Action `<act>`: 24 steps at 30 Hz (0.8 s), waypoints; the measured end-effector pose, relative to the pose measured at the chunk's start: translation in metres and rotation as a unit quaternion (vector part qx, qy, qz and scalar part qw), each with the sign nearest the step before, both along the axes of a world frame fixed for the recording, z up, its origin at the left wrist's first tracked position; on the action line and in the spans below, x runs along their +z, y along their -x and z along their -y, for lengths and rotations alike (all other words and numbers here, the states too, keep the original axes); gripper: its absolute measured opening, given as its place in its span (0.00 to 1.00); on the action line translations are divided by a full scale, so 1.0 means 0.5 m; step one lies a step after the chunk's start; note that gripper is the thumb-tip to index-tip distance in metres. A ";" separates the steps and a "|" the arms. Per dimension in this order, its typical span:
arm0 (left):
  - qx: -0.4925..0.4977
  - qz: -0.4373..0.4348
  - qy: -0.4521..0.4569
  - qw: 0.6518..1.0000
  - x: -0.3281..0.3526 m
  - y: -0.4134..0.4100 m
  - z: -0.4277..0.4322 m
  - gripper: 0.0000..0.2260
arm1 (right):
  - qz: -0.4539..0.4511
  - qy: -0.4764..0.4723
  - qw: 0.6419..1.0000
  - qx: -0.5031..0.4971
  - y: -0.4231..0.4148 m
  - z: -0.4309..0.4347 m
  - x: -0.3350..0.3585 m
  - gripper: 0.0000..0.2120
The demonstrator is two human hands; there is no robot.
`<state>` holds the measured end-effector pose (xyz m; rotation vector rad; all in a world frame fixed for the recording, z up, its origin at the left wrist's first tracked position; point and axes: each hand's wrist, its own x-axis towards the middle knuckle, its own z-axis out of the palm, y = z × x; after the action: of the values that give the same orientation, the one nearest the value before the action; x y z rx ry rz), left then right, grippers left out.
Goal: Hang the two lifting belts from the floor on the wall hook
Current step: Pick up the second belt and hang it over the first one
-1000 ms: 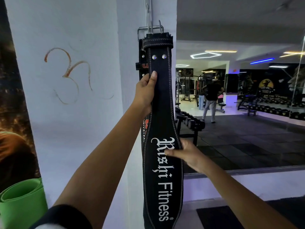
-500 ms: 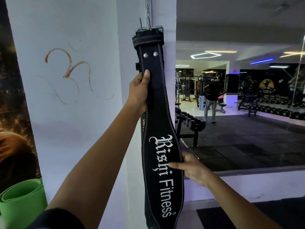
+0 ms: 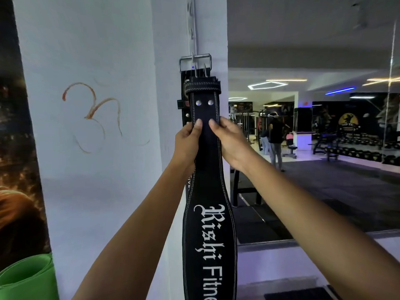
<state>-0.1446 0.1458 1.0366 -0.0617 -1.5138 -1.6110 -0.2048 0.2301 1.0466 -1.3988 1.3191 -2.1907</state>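
A black lifting belt (image 3: 208,187) with white lettering hangs upright in front of the white pillar. My left hand (image 3: 187,146) grips its left edge below two rivets, and my right hand (image 3: 229,141) grips the right edge at the same height. Behind it a second black belt (image 3: 184,109) hangs against the pillar, its metal buckle (image 3: 194,61) looped over the wall hook (image 3: 192,57). The front belt's buckle prongs stand just below that buckle. Whether the front belt is caught on the hook I cannot tell.
A white pillar (image 3: 104,169) fills the left. A rolled green mat (image 3: 26,278) stands at the bottom left. A large wall mirror (image 3: 324,148) on the right shows dumbbell racks, benches and a person standing.
My right hand has left the belt's wide lower part and moved up to grip the narrow strap beside my left hand. The belt has shifted right and sits lower under the hook.
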 end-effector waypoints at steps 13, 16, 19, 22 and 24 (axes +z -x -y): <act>0.071 0.023 -0.021 0.997 0.143 -0.014 0.029 0.19 | 0.038 0.061 0.996 -0.051 0.006 0.055 0.069 0.30; 0.093 0.014 -0.060 0.994 0.182 -0.017 0.040 0.13 | 0.025 0.059 0.996 -0.058 0.009 0.061 0.067 0.29; 0.077 0.029 -0.088 0.993 0.200 -0.020 0.055 0.11 | 0.013 0.065 0.996 -0.057 0.001 0.057 0.070 0.29; 0.054 0.023 -0.096 0.994 0.213 -0.016 0.069 0.10 | 0.007 0.063 0.997 -0.052 0.003 0.060 0.078 0.30; 0.064 -0.020 -0.098 0.993 0.220 -0.003 0.081 0.10 | -0.011 0.054 0.997 -0.046 0.004 0.067 0.088 0.30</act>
<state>-0.1432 0.1054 1.1464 0.1091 -1.2960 -1.6356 -0.2065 0.1966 1.0905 -1.4321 1.3158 -2.3439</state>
